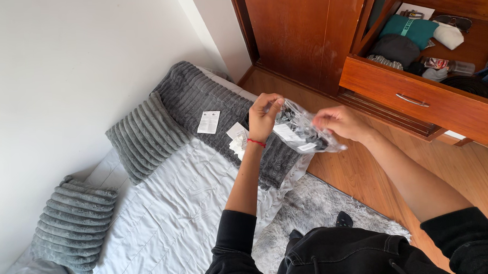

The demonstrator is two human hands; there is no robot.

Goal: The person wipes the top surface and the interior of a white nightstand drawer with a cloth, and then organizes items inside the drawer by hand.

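Holding a clear plastic bag (303, 134) with dark things inside, the left hand (263, 119) pinches its top corner and the right hand (338, 122) pinches its other side, both shut on it, near the middle of the frame. Below it lie a grey blanket (199, 98), paper tags (208, 122) and two grey pillows (146, 136) on the white bed (165, 210). At the upper right, an open wooden drawer (415, 96) holds folded clothes (410, 31).

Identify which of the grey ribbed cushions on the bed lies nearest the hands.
The large grey ribbed cushion with the white tag, directly under the left hand; the other two lie farther along by the wall.
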